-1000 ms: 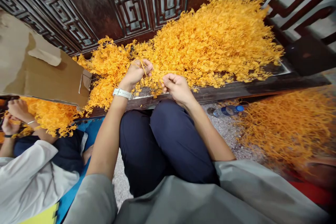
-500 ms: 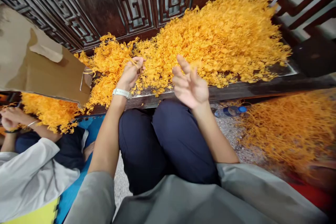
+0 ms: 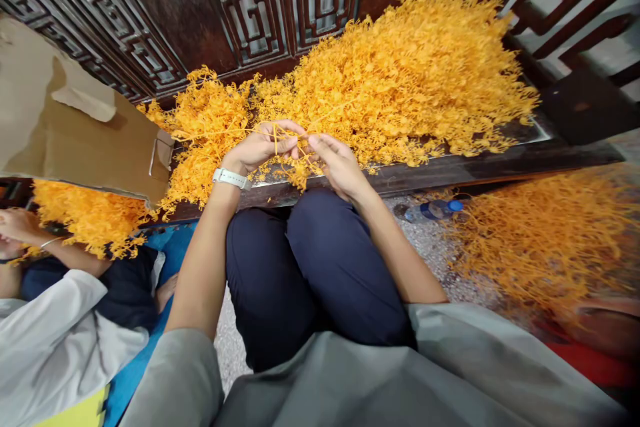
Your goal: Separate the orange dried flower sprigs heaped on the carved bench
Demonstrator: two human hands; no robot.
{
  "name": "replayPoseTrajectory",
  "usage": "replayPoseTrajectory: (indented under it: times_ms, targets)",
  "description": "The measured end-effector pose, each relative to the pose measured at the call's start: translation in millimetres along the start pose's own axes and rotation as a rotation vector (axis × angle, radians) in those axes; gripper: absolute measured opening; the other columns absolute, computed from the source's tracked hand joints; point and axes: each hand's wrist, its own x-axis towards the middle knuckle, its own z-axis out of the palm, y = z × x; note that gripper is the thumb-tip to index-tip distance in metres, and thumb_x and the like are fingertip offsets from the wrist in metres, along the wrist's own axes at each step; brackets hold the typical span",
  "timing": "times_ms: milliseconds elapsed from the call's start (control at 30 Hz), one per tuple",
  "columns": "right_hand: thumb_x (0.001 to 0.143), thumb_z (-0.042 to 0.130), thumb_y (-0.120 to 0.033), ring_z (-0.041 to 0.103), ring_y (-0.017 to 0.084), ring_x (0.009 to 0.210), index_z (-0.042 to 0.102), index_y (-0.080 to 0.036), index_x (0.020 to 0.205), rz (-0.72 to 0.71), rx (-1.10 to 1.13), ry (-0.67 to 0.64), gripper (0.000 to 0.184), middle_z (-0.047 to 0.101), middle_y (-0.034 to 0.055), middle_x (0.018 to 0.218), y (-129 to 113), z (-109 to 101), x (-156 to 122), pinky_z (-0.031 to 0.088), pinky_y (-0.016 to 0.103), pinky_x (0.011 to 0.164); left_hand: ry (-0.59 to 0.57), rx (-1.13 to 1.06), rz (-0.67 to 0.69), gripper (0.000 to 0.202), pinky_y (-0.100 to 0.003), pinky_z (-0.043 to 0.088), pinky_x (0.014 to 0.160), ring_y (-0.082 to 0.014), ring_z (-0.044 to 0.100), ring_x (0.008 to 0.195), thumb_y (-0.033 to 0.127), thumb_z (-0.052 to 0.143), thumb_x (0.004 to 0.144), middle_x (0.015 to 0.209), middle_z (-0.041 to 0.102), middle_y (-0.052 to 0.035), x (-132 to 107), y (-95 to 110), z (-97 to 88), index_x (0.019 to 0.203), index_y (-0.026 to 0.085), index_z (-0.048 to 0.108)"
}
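Observation:
A big heap of orange plastic sprigs [image 3: 400, 73] lies on a dark wooden ledge [image 3: 450, 170] in front of my knees. My left hand [image 3: 257, 147], with a white watch on the wrist, is closed on a thin orange sprig [image 3: 280, 140] held above the ledge's near edge. My right hand [image 3: 337, 163] meets it from the right, its fingertips pinching the same sprig. Both hands touch each other just in front of the heap.
A carved dark wooden screen [image 3: 260, 7] stands behind the heap. A cardboard box [image 3: 75, 133] sits at the left. Another person [image 3: 60, 320] at lower left handles orange sprigs. A second orange pile [image 3: 545, 240] and a plastic bottle [image 3: 433, 211] lie on the floor at right.
My right hand, open and raised half a second ago, has come down and left onto the sprig in my left hand. The left hand has dropped slightly.

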Motion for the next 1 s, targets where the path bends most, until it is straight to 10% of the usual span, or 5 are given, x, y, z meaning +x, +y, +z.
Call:
replayPoseTrajectory:
  times_ms: [200, 400, 733, 1000]
  targets:
    - [0.078, 0.088, -0.072, 0.041, 0.013, 0.058, 0.065, -0.023, 0.083, -0.056, -0.053, 0.054, 0.054, 0.052, -0.0031, 0.068, 1.0, -0.5, 0.5, 0.035, 0.029, 0.055, 0.109, 0.07, 0.049, 0.033, -0.027, 0.047, 0.058, -0.0131, 0.062, 0.059, 0.047, 0.092, 0.08, 0.067, 0.068, -0.0025, 10.4, -1.8, 7.1, 0.09, 0.02, 0.076]
    - [0.1, 0.075, -0.057, 0.052, 0.017, 0.072, 0.072, -0.024, 0.082, -0.445, -0.257, 0.037, 0.038, 0.058, 0.003, 0.077, -25.9, 4.4, -25.4, 0.043, 0.034, 0.072, 0.666, -0.098, 0.061, 0.014, -0.023, 0.036, 0.047, -0.011, 0.047, 0.054, 0.018, 0.068, 0.09, 0.065, 0.057, 0.0008, 16.3, -15.3, -13.2, 0.077, 0.023, 0.064]
    - [0.074, 0.095, -0.06, 0.065, 0.014, 0.083, 0.07, -0.031, 0.125, 0.047, 0.118, 0.227, 0.063, 0.067, 0.0058, 0.13, 8.3, -13.3, 3.1, 0.054, 0.026, 0.064, 0.422, 0.062, 0.112, 0.038, -0.024, 0.041, 0.055, -0.0111, 0.051, 0.058, 0.061, 0.076, 0.096, 0.07, 0.061, -0.0003, 6.2, -12.8, -6.7, 0.097, 0.023, 0.071]
    - [0.079, 0.086, -0.074, 0.049, 0.01, 0.055, 0.067, -0.02, 0.082, -0.04, -0.119, -0.032, 0.057, 0.06, -0.0021, 0.065, 4.6, -8.0, -0.3, 0.041, 0.026, 0.054, 0.493, 0.097, 0.127, 0.039, -0.027, 0.04, 0.06, -0.0114, 0.051, 0.06, 0.056, 0.077, 0.097, 0.072, 0.059, -0.0003, 15.6, -8.1, 1.4, 0.085, 0.022, 0.064]
